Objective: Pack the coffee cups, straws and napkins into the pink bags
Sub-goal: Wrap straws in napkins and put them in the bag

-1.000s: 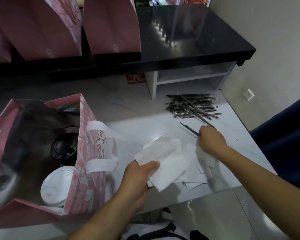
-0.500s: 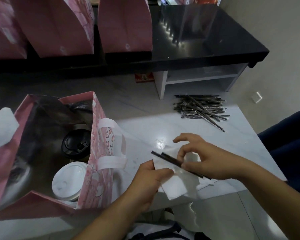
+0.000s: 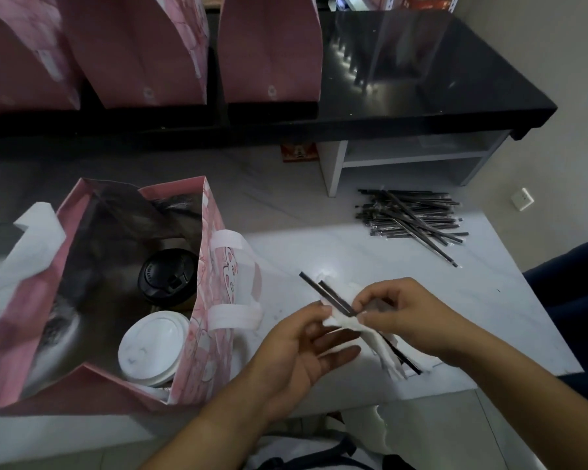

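Observation:
An open pink bag (image 3: 214,266) stands at the left of the white table. Inside it are a cup with a black lid (image 3: 167,276) and a cup with a white lid (image 3: 153,347). Just right of the bag, my right hand (image 3: 408,317) pinches two black straws (image 3: 326,293) against a white napkin (image 3: 343,322). My left hand (image 3: 302,347) holds the napkin's left end under its thumb, fingers stretched out beneath. More napkins (image 3: 394,364) lie on the table under my right hand.
A pile of black wrapped straws (image 3: 411,215) lies at the back right of the table. Closed pink bags (image 3: 269,49) stand in a row on the black counter (image 3: 455,96) behind. A white shelf (image 3: 404,157) sits below the counter. The table's front edge is near my wrists.
My right hand picked two straws off the table and brought them left onto the napkin in my left hand. Both hands now hold the bundle together beside the bag.

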The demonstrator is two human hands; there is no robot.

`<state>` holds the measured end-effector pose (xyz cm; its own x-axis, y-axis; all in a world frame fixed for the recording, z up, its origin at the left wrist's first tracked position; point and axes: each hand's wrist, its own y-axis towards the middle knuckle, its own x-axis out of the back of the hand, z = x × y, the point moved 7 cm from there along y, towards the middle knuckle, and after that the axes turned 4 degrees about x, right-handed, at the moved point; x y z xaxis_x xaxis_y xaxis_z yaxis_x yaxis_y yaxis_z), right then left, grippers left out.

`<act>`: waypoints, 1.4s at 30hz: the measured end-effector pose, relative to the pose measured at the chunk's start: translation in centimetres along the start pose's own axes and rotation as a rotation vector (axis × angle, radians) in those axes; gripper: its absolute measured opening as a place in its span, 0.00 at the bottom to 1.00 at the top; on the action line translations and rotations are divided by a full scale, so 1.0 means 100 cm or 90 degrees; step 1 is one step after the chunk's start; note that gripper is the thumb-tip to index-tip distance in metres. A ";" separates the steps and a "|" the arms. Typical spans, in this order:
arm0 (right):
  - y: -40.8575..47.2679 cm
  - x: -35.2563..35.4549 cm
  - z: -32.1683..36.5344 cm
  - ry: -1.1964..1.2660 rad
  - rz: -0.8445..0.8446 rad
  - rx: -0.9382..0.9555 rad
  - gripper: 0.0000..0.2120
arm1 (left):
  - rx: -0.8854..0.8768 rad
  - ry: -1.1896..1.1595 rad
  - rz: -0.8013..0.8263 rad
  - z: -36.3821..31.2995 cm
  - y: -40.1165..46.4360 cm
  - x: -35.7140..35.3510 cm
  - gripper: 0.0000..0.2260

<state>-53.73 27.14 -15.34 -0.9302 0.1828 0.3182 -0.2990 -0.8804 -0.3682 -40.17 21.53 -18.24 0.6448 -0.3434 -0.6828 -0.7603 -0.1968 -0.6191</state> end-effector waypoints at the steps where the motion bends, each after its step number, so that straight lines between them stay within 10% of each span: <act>1: 0.001 0.001 -0.001 0.029 -0.016 -0.006 0.04 | 0.000 -0.027 0.014 -0.002 0.000 -0.001 0.11; 11: -0.003 -0.006 0.006 0.083 -0.059 -0.042 0.19 | -0.140 0.249 -0.089 -0.018 -0.007 0.006 0.07; 16: -0.014 -0.003 0.028 0.175 -0.015 -0.019 0.07 | -0.230 0.285 -0.141 -0.036 -0.029 -0.008 0.04; 22: -0.031 0.008 0.089 0.252 0.117 0.126 0.28 | -0.442 0.365 -0.116 -0.067 -0.089 -0.049 0.05; 32: -0.004 -0.042 0.216 -0.044 0.072 0.331 0.10 | -0.708 0.405 -0.240 -0.145 -0.173 -0.038 0.08; 38: 0.019 -0.064 0.257 -0.283 0.090 0.408 0.12 | -0.785 0.782 -0.464 -0.181 -0.239 0.002 0.26; 42: 0.036 -0.087 0.275 -0.561 0.089 0.479 0.12 | -0.566 0.906 -0.578 -0.187 -0.244 0.067 0.42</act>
<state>-40.87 10.40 4.60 -0.3863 -0.0427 0.9214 0.2710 -0.9601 0.0692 -18.81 6.91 -0.46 0.6348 -0.1810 0.7512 -0.3907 -0.9139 0.1100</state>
